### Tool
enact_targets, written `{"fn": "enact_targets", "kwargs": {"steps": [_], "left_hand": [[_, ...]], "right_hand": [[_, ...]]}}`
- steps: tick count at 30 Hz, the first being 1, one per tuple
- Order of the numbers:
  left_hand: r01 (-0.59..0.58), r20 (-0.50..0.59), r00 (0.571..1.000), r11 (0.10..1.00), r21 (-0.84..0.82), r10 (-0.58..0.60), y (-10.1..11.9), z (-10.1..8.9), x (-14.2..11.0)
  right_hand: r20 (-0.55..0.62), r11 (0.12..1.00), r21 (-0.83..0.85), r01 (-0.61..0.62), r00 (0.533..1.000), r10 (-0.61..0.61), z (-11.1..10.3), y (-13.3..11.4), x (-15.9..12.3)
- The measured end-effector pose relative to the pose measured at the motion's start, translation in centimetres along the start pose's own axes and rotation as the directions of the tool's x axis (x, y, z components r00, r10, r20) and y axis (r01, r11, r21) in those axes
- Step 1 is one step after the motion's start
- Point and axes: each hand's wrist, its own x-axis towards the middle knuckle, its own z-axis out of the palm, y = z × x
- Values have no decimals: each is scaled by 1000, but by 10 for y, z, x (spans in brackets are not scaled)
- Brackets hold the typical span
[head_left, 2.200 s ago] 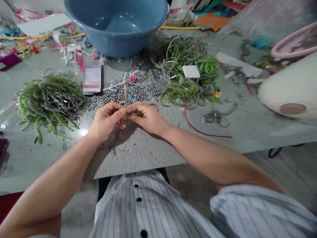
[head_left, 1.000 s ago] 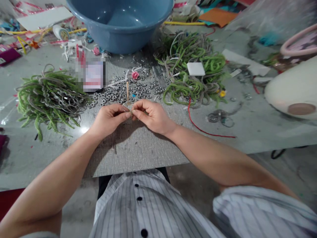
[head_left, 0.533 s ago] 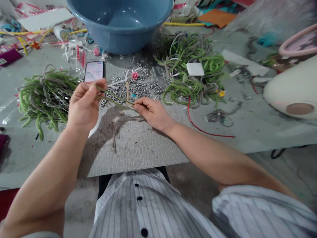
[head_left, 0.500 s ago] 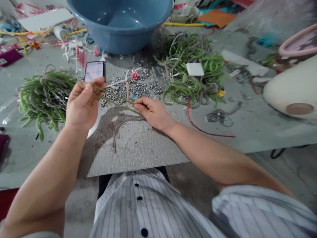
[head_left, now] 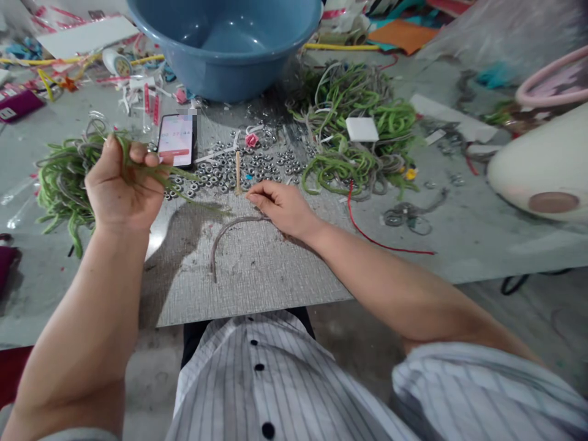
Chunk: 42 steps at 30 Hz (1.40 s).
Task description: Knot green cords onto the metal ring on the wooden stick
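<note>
My left hand (head_left: 126,184) is raised in front of the left-hand bundle of green and grey cords (head_left: 68,177). Its fingers curl round a green cord (head_left: 184,176), whose strands trail off to the right toward the table. My right hand (head_left: 285,208) rests on the table with thumb and forefinger pressed together; whatever lies between them is too small to make out. A grey cord (head_left: 225,229) curves over the table and runs in under the right hand. Just left of the right fingertips a thin wooden stick (head_left: 237,171) stands among many small metal rings (head_left: 209,174).
A blue basin (head_left: 234,70) stands at the back. Right of the rings lies a tangled cord pile (head_left: 362,110) with a white square piece (head_left: 362,129) on top. A phone (head_left: 176,138) lies behind the left hand. A red cord (head_left: 367,236) and a cream rounded object (head_left: 542,165) are at right.
My left hand has moved away from the right hand, leftward toward the bundle, drawing the green cord with it; the cord has left the right fingertips. My right hand has stayed nearly in place.
</note>
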Motion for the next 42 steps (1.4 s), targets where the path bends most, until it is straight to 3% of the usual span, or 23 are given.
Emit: {"fn": "enact_targets", "kwargs": {"steps": [3, 6, 8, 10, 13, 16, 19, 21, 23, 25, 27, 29, 35, 40, 42], "left_hand": [[39, -62, 997, 999, -3, -39, 6, -1, 2], [58, -42, 998, 998, 31, -56, 5, -4, 3], [-4, 17, 1000, 996, 94, 2, -1, -6, 3], [-164, 76, 985, 973, 162, 153, -8, -6, 1], [-249, 147, 965, 937, 244, 218, -15, -3, -3], [-263, 207, 956, 922, 285, 209, -17, 2, -9], [-156, 254, 964, 949, 275, 85, -20, 8, -17], [14, 313, 944, 956, 292, -109, -23, 12, -23], [231, 338, 876, 914, 335, -345, -29, 14, -29], [369, 356, 782, 841, 396, -511, -35, 15, -34], [438, 375, 701, 781, 445, -607, -39, 14, -36], [457, 391, 663, 760, 462, -638, -41, 13, -36], [439, 396, 717, 813, 383, -574, -34, 14, -31], [427, 371, 776, 857, 287, -511, -31, 12, -27], [424, 353, 794, 867, 262, -495, -31, 9, -25]], "right_hand": [[18, 996, -90, 7, 1000, -5, -1, -1, 0], [59, 960, -270, 73, 996, -59, -3, -6, -2], [118, 919, -376, 123, 989, -84, -4, -10, -4], [202, 886, -436, 156, 977, -73, -5, -15, -6], [280, 863, -473, 179, 959, -45, -5, -19, -7], [296, 867, -461, 191, 954, -53, -3, -19, -6], [248, 907, -373, 197, 963, -107, -3, -17, -6], [180, 939, -272, 211, 970, -165, -3, -17, -7], [110, 959, -159, 236, 969, -220, -4, -17, -8], [46, 970, -45, 239, 970, -237, -4, -17, -9], [-6, 975, 93, 203, 979, -203, -4, -17, -9], [-35, 957, 251, 149, 989, -145, -3, -15, -7], [41, 838, 542, -65, 998, 51, -13, -14, 4], [304, 881, 415, -229, 947, 103, -39, -15, 10], [428, 891, 361, -275, 898, 104, -49, -16, 13]]}}
